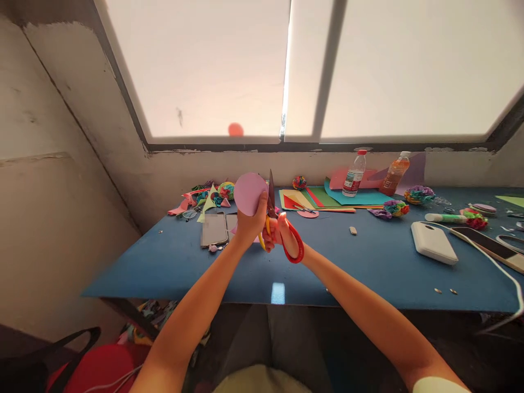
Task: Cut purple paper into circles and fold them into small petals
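Observation:
My left hand [254,219] grips a round piece of purple paper [249,194] by its lower right edge, above the blue table. Close beside it, my right hand [278,234] is closed around scissors [293,250] with red and yellow handles. The dark blades point upward at the right edge of the paper circle, and whether they touch it I cannot tell. Behind my wrists, a phone [214,229] lies on the table, next to a pink paper piece partly hidden by my hands.
Colored paper sheets [321,197] lie at the back, with a clear water bottle [355,174] and an orange drink bottle [395,173] on them. Paper scraps [186,203] and paper flowers lie back left. A white power bank [434,243], glue stick [444,218] and another phone [491,245] occupy the right.

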A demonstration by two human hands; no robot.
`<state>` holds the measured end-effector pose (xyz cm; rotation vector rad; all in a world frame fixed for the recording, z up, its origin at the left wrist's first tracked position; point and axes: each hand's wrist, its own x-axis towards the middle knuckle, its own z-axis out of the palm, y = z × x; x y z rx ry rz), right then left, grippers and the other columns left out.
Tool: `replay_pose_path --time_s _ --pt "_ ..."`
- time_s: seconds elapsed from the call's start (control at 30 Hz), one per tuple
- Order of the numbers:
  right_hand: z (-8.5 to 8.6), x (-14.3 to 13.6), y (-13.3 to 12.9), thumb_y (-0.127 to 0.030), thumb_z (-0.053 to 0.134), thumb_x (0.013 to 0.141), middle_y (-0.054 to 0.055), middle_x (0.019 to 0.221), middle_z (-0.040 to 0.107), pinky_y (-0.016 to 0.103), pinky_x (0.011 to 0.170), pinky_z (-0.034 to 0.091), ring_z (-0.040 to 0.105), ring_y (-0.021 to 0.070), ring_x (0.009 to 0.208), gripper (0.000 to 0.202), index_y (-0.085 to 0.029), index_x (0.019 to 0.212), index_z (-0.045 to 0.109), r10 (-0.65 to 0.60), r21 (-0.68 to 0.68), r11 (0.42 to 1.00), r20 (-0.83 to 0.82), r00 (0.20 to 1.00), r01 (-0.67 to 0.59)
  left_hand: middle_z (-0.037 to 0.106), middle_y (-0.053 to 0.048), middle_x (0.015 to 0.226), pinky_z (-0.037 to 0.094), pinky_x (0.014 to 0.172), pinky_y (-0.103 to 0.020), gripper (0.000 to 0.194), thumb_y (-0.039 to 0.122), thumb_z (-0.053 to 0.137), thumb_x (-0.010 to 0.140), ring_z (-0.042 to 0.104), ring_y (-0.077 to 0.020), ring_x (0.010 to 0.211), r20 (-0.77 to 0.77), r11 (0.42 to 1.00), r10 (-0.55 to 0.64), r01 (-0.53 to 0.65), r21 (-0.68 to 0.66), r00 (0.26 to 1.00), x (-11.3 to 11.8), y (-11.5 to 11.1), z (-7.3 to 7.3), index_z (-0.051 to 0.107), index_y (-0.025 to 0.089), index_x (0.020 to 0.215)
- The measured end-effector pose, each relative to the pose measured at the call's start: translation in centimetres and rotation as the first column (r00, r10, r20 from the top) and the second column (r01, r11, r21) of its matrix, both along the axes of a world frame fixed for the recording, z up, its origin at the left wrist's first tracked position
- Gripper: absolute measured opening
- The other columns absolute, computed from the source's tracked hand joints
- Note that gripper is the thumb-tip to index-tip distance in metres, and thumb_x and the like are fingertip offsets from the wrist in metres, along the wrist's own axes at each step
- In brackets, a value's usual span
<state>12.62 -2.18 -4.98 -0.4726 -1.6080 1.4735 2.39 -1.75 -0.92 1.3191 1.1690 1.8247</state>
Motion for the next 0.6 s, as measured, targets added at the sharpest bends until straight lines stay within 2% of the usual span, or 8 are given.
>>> replay_pose_path --time_s 0.23,0.6 --pt "-0.42 -0.22 0.2 -0.089 0.026 0.064 -0.007 0.056 0.03 0.025 0.043 0.037 0.029 0.0066 0.043 0.07 -0.02 0.07 0.041 -0.016 -0.031 0.999 0.0 1.0 0.016 0.063 -0.004 0.071 0.045 0.061 -0.024 0.038 0.052 0.063 0.069 0.059 -0.0148 0.068 -0.029 0.999 -0.034 0.034 -0.001 0.999 -0.09 0.11 -0.1 0.06 0.015 0.079" --pt "-0.68 -0.37 0.18 -0.091 0.028 0.058 -0.008 0.053 0.03 0.025 0.039 0.037 0.028 0.0055 0.039 0.078 -0.018 0.076 0.049 -0.062 -0.072 0.996 -0.037 0.997 0.059 0.053 0.0 0.055 0.043 0.057 -0.023 0.037 0.053 0.063 0.068 0.056 -0.0137 0.061 -0.039 0.995 -0.103 0.102 -0.012 0.994 -0.33 0.89 -0.09 0.061 0.016 0.072"
